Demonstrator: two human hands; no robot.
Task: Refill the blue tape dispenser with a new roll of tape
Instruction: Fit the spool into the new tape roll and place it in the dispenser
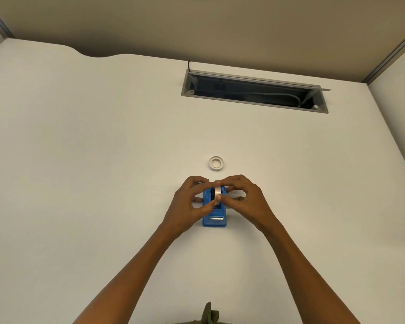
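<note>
The blue tape dispenser [214, 218] stands on the white desk, its cutter end toward me. A roll of clear tape [217, 192] stands upright in its cradle on a black hub. My left hand [189, 202] pinches the roll from the left with thumb and fingers. From the right, my right hand [242, 197] holds the same roll, its fingers over the top and the thumb low on the roll's front. A second, white ring-shaped roll [216, 163] lies flat on the desk just beyond the dispenser, touched by neither hand.
An open grey cable hatch [255, 91] with cables inside is sunk into the white desk [103, 160] at the back right. Beige partition walls close off the back and right side. An olive bit of cloth shows at the bottom edge.
</note>
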